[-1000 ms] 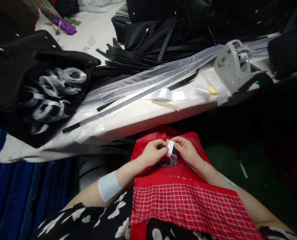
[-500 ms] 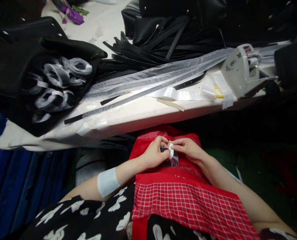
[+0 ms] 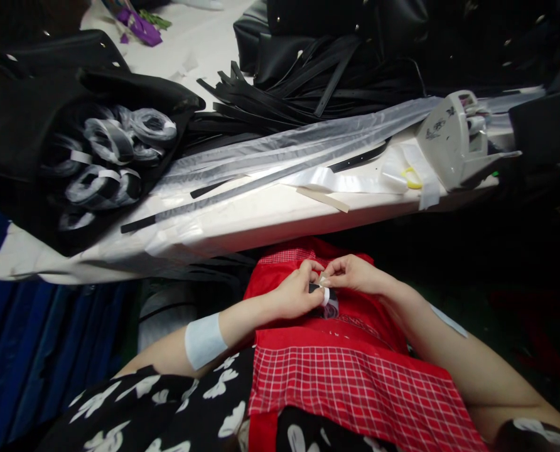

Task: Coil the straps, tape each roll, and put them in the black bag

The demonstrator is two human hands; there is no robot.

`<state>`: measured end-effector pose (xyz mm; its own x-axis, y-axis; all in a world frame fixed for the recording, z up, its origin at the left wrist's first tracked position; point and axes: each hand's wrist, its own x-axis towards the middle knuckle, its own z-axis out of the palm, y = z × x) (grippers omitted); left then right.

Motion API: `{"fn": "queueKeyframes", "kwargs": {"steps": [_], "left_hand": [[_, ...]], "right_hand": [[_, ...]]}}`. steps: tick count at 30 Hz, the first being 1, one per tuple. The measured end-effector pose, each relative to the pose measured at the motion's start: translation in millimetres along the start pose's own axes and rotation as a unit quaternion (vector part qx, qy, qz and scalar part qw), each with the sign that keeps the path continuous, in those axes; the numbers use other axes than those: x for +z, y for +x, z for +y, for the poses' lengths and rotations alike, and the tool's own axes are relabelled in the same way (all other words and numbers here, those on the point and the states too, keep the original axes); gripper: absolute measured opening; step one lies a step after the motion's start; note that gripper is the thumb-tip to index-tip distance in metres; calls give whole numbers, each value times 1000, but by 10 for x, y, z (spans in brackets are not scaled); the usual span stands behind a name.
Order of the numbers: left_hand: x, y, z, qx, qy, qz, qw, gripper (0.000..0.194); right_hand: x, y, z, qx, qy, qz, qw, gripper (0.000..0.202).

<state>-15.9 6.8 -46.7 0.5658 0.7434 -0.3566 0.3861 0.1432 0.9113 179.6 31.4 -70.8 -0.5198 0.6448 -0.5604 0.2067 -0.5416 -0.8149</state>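
My left hand point(image 3: 301, 292) is closed round a small coiled black strap point(image 3: 329, 304) with a white band, above the red apron point(image 3: 280, 276). Facing it, my right hand point(image 3: 355, 274) pinches a small pale tab point(image 3: 323, 277) at the coil's upper edge. The fingertips of both hands nearly meet there. Part of the coil is hidden behind my left fingers.
The white-covered table point(image 3: 242, 220) holds long plastic-wrapped strips point(image 3: 280, 147), loose black straps point(image 3: 261, 94) and a tape dispenser point(image 3: 449, 141) at the right. On the left, a black bag point(image 3: 21, 119) contains several wrapped coils point(image 3: 110, 141).
My right hand has shifted slightly, and its forearm has swung a little outward. The white piece that stood up between my fingers now lies lower round the coil.
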Motion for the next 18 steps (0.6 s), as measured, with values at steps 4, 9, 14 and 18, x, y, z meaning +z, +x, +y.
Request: {"fn": "queueKeyframes", "kwargs": {"steps": [4,9,14,18], "left_hand": [[-14,3,-12,0,1,1,1000,34],[-11,14,-12,6,25,-11,1000,36],[48,-50,37,-48,81,-9,996,53],[-5,44,-13,-112,102,-32,988,77]], "right_hand": [[-50,-16,-61,-4,-29,-20,999,32],[-77,11,-125,20,-63,-31,997,36],[39,24,-111,13,-126,-50,991,42],[-10,144,196,-25,-208,4,978,43]]}}
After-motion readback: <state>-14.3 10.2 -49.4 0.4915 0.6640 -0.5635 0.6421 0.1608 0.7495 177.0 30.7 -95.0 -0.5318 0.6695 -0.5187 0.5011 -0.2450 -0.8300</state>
